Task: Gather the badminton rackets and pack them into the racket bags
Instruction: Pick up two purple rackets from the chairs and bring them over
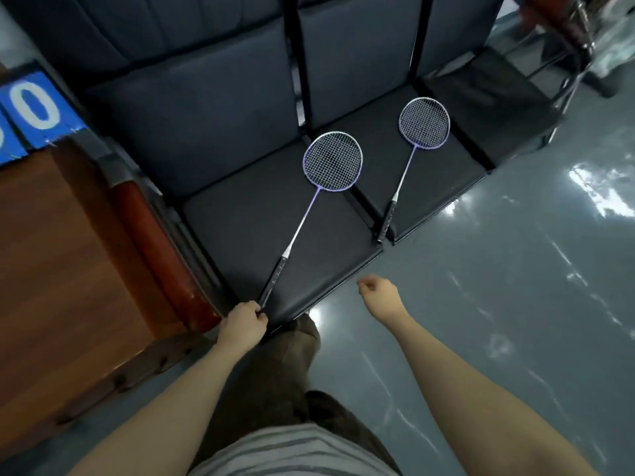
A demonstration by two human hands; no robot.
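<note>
Two purple-and-white badminton rackets lie on a row of dark padded seats (240,221). The near racket (331,163) lies on the left seat with its black handle pointing toward me. My left hand (242,324) pinches the butt end of that handle at the seat's front edge. The second racket (424,122) lies on the middle seat, its handle overhanging the gap between the seats. My right hand (378,293) hovers over the floor in front of the seats, fingers loosely curled and holding nothing. No racket bag is in view.
A wooden cabinet (68,269) with a blue scoreboard (34,108) on top stands close on the left. Glossy grey floor (498,321) spreads to the right. A third seat (481,108) and a metal-framed chair (577,46) stand at the far right.
</note>
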